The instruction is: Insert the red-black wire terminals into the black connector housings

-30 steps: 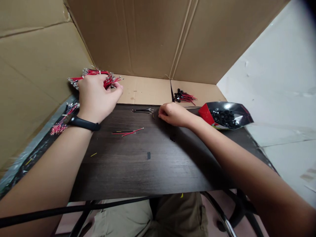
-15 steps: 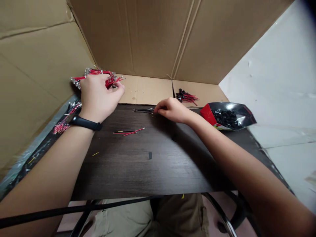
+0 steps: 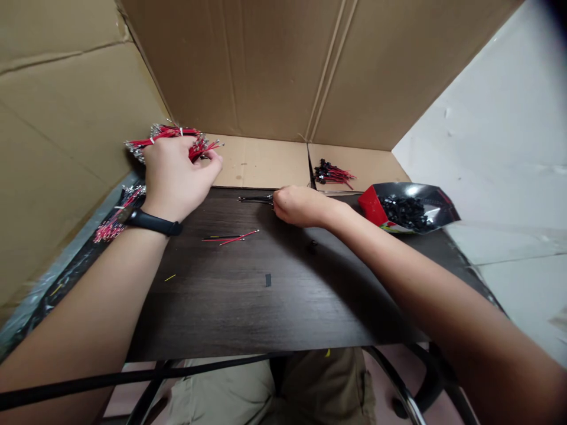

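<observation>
At the back left, my left hand is closed around several red wires with bare metal terminals. These lie against a larger tied bundle of red wires. A dark band circles that wrist. My right hand is at the far edge of the dark table, its fingers curled shut at the right end of a few black wires. The fingertips are hidden under the hand. Nearer to me, a few loose red and black wires lie crossed on the table.
Red wires with black connectors are heaped on the cardboard at the back. An open box of small black parts stands at the right. Another tied wire bundle lies along the left edge. Cardboard walls rise behind and left.
My right hand has shifted slightly left and toward me, and its fingers have curled in more. My left hand has stayed almost still on the red wires.
</observation>
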Available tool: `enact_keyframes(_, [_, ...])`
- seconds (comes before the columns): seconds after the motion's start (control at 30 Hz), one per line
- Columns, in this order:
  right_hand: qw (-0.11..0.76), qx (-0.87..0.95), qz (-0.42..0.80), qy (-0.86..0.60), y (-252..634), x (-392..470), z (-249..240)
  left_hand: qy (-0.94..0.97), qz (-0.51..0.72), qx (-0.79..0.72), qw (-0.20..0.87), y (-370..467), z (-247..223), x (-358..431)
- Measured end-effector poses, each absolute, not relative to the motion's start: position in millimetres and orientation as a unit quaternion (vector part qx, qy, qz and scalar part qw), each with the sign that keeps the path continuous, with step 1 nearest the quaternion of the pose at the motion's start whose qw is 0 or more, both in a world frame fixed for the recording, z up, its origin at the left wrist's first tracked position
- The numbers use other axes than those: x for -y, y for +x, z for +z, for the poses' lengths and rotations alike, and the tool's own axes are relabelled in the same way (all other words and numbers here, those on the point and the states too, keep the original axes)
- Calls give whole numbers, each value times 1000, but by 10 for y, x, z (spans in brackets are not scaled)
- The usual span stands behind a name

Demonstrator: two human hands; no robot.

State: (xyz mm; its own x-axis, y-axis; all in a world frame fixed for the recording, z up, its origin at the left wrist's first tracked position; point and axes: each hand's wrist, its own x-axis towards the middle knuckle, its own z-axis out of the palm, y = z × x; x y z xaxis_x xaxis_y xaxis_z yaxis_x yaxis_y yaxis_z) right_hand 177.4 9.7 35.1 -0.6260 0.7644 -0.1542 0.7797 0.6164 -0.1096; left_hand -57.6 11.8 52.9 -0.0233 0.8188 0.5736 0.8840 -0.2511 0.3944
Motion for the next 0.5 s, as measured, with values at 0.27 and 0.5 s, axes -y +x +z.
enact_keyframes(0.27, [-56, -868, -201, 451, 1962, -368, 587, -696, -411, 588, 41, -546, 530, -113])
enact_keyframes(0.5, [-236, -829, -230, 452, 1611, -975, 608, -685, -402, 605, 51, -571, 522, -142])
